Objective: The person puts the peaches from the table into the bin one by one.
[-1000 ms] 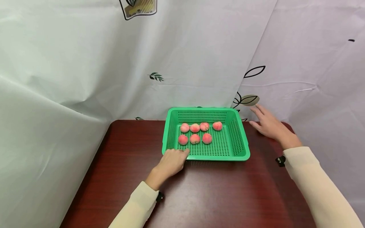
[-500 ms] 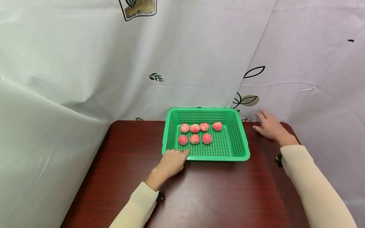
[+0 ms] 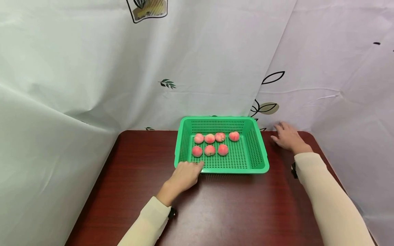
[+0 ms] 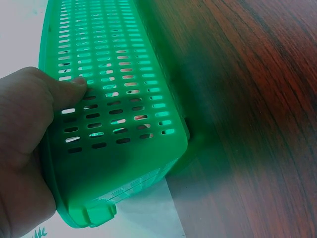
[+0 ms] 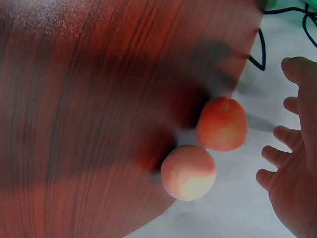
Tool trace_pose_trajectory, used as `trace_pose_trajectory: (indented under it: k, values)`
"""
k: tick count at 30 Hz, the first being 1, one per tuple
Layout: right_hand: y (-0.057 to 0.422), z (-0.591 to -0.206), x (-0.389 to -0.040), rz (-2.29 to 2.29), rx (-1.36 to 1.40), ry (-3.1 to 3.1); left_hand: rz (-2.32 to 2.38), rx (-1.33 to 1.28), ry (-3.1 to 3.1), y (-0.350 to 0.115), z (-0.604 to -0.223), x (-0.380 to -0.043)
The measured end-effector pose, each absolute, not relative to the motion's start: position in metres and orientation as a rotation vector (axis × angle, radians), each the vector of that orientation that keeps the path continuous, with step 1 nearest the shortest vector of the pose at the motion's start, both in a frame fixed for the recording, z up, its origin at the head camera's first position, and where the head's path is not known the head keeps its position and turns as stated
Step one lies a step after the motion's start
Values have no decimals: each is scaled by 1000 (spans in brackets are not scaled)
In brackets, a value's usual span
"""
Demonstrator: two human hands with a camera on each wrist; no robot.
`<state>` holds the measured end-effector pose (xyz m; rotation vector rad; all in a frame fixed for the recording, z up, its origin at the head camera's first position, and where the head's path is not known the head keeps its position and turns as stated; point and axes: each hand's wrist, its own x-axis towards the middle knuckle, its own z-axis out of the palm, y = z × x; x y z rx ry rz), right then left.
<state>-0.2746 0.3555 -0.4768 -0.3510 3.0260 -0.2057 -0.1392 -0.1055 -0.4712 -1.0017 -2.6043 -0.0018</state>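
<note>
My left hand (image 3: 186, 175) grips the front rim of a green plastic basket (image 3: 235, 170) near its left corner. In the left wrist view the thumb (image 4: 69, 94) lies against the slotted outer wall. Several pink-red peaches (image 3: 210, 150) sit in the basket in two rows. To the right of the basket, my right hand (image 3: 288, 137) hovers over the table's far right part with fingers spread. The right wrist view shows a redder peach (image 5: 223, 124) and a paler peach (image 5: 188, 173) at the table edge, near the fingers and apart from them; the head view hides both.
The dark red wooden table (image 3: 234, 212) bears the basket near its back edge. Pale printed cloth (image 3: 215, 68) hangs behind and at both sides. A black cable (image 5: 262, 49) shows beyond the table edge in the right wrist view.
My right hand has come down a little toward the table, and its forearm has swung left. The left hand, the basket and the peaches inside stay as they were.
</note>
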Motion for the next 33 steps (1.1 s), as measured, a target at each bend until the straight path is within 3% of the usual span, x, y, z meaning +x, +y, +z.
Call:
trace_pose_trajectory:
  k: [33]
  values:
    - [355, -499, -262, -291, -300, 2908, 8, -997, -2602, -105, -475, -140]
